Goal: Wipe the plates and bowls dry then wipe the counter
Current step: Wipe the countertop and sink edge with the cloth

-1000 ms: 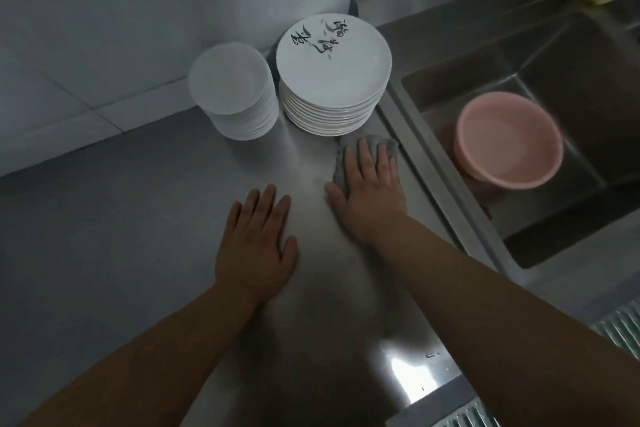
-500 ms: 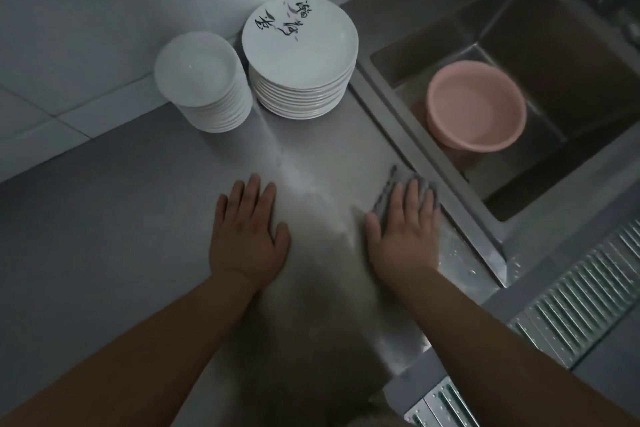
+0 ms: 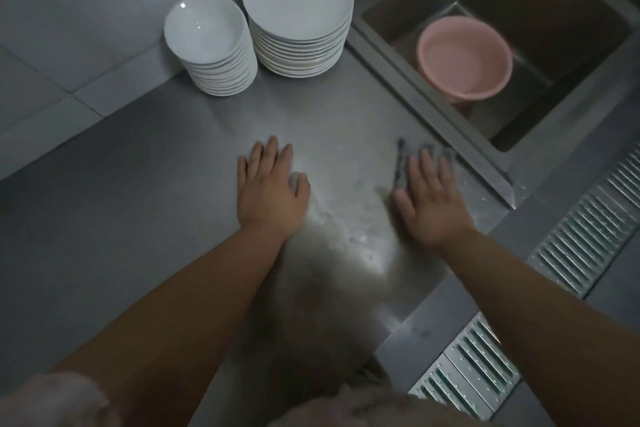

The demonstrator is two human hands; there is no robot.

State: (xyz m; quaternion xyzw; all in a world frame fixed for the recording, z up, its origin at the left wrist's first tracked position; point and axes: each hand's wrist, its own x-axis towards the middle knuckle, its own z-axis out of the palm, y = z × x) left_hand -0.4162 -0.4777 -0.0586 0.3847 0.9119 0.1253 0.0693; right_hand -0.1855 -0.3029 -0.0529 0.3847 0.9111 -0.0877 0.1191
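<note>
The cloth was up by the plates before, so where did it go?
The right hand pulled the cloth back along the counter, away from the plates and toward the person, pressing it flat all the way. The left hand stayed flat on the counter. Plates, bowls and pink basin stayed put.

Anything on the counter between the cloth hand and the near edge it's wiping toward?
Nothing visible. The right hand presses the cloth flat on the counter; only bare wet steel lies toward the near edge.
</note>
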